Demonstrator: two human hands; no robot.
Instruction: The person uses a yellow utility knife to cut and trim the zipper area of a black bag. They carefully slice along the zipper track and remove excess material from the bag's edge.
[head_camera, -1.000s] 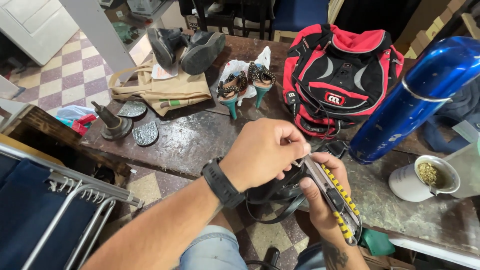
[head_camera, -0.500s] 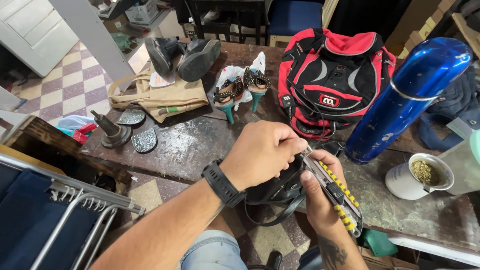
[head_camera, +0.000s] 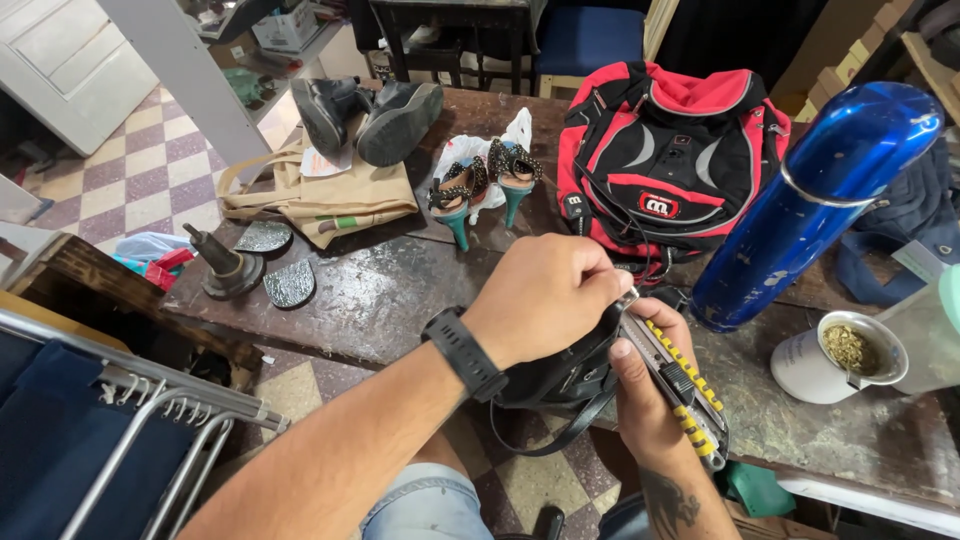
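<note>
At the worktop's (head_camera: 330, 300) near edge, nothing has shifted: the right hand (head_camera: 645, 395) still clasps the yellow-and-grey knife (head_camera: 680, 385), the left hand (head_camera: 545, 295) stays closed over the black bag (head_camera: 560, 375).

The right hand (head_camera: 655, 385) wraps its grip around a yellow-and-black utility knife (head_camera: 680, 392), blade end up. The left hand (head_camera: 545, 295) closes over the knife's tip and a black bag (head_camera: 565, 375) just below. Beyond the grip on the bench (head_camera: 380, 290) lies a red backpack (head_camera: 670, 160); right of it, a blue flask (head_camera: 815, 205) and a cup (head_camera: 835, 358).
</note>
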